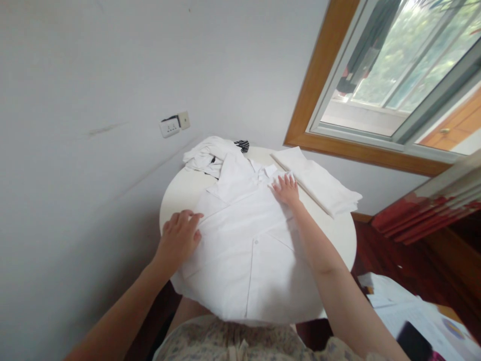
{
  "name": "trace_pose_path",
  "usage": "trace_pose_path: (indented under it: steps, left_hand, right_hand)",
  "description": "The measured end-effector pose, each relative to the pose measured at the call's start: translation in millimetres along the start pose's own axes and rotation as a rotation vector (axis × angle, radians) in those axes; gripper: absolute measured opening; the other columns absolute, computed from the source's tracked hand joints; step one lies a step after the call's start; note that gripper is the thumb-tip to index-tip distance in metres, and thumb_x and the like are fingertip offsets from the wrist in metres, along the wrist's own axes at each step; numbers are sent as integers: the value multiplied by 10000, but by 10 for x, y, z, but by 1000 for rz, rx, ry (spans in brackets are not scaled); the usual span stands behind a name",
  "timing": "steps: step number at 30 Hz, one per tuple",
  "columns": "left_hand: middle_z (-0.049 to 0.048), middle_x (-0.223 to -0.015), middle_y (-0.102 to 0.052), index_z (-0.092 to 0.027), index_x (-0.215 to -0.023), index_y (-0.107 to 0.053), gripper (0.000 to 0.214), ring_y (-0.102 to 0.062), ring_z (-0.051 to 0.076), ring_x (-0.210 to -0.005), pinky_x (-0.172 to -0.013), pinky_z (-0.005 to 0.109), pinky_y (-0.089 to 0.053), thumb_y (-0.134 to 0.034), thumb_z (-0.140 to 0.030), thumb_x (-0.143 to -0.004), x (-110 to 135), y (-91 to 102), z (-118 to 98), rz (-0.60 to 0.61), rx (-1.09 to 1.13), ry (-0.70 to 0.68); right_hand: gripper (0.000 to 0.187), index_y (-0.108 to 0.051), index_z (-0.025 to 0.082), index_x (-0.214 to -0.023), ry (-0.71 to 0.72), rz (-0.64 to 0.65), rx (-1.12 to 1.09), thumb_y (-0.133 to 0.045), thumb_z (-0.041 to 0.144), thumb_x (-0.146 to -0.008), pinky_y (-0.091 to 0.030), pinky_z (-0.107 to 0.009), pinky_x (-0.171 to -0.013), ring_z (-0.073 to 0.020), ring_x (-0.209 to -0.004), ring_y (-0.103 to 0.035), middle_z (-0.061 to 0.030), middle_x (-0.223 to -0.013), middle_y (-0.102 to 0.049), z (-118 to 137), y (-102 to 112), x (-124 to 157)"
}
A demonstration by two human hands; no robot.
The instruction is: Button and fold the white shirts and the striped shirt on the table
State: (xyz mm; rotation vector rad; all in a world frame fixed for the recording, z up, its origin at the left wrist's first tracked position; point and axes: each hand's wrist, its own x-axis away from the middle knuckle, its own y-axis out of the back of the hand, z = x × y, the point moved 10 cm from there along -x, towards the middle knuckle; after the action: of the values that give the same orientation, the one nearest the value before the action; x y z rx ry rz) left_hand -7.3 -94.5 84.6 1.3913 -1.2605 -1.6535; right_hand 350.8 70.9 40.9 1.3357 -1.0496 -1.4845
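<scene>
A white shirt lies spread flat over a round white table, its hem hanging off the near edge. My left hand rests on the shirt's left side with fingers curled onto the fabric edge. My right hand lies flat and open on the shirt near the collar, fingers stretched out. A folded white garment sits on the table just right of my right hand.
A crumpled pile of white clothes with a striped dark piece lies at the table's far side by the wall. A wall socket is above. A wood-framed window is at right. Papers lie on the dark floor.
</scene>
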Motion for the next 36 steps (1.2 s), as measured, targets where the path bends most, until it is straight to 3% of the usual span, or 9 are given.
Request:
trace_pose_path:
  steps: [4,7,9,15,20,26,30,34,36]
  left_hand:
    - [90,-1382,-503,-208,-1176,-618,395,-418,263,-1308,-1085,438,-351,-471,-141,-816,-420,-66,-609,20,128,-348]
    - [41,-1490,-405,-257,-1335,-515,429,-332,212,-1385,-1131,393,-298,-418,-249,-917,-718,-396,-1090,126,238,-589]
    - [35,-1527,-348,-264,-1401,-447,452,-278,205,-1417,-1157,391,-246,-369,-331,-961,-897,-635,-1260,140,263,-638]
    - [27,-1562,-267,-302,-1469,-340,534,-235,203,-1438,-1176,393,-166,-249,-506,-983,-1105,-1115,-1296,194,273,-595]
    - [23,-1569,-244,-310,-1474,-328,545,-190,206,-1452,-1176,399,-148,-245,-521,-979,-1094,-1107,-1270,215,289,-587]
    - [31,-1569,-249,-310,-1466,-342,541,-212,220,-1444,-1169,415,-160,-288,-517,-970,-1065,-1108,-1306,226,324,-565]
    - [62,-1495,-393,-253,-1400,-445,505,-341,201,-1369,-1131,363,-253,-364,-482,-957,-1373,-927,-1097,116,387,-500]
    - [130,-1276,-554,-139,-1300,-511,435,-436,222,-1225,-1084,372,-278,-330,-369,-978,-2083,-521,-248,-197,354,-52]
    - [146,-1239,-552,-127,-1277,-516,424,-430,242,-1193,-1055,389,-285,-372,-378,-967,-2361,-444,79,-230,293,94]
  right_hand:
    - [682,-346,139,-1480,-51,98,-6,-279,582,-965,-160,-490,-1156,-321,-1442,-173,-168,-1542,-256,-251,-176,-77]
    - [679,-354,137,-1475,-58,124,-24,-263,579,-969,-196,-497,-1143,-329,-1429,-215,-178,-1530,-280,-292,-264,-52]
    - [648,-385,151,-1460,-44,83,-26,-281,565,-972,-211,-501,-1136,-326,-1421,-241,-176,-1516,-314,-263,-231,-33]
    - [492,-489,182,-1387,63,-135,-40,-315,429,-999,-219,-487,-1141,-285,-1417,-266,-136,-1491,-379,-194,146,18]
    - [546,-385,162,-1459,189,11,-11,-354,429,-985,-201,-445,-1162,-274,-1443,-194,-117,-1542,-283,-221,75,290]
    - [550,-340,215,-1484,148,158,-24,-359,444,-985,-187,-446,-1166,-259,-1453,-162,-75,-1562,-233,-280,-159,589]
    - [508,-456,187,-1411,95,140,-147,-441,420,-961,-262,-368,-1145,-221,-1405,-304,-75,-1482,-407,-372,-19,326]
    - [440,-504,117,-1351,-84,71,-211,-380,322,-983,-414,-269,-1012,-170,-1172,-566,-103,-1321,-578,-683,258,-138]
    - [424,-511,116,-1342,-173,43,-224,-403,285,-968,-442,-257,-965,-167,-1097,-606,-102,-1272,-610,-818,357,-337]
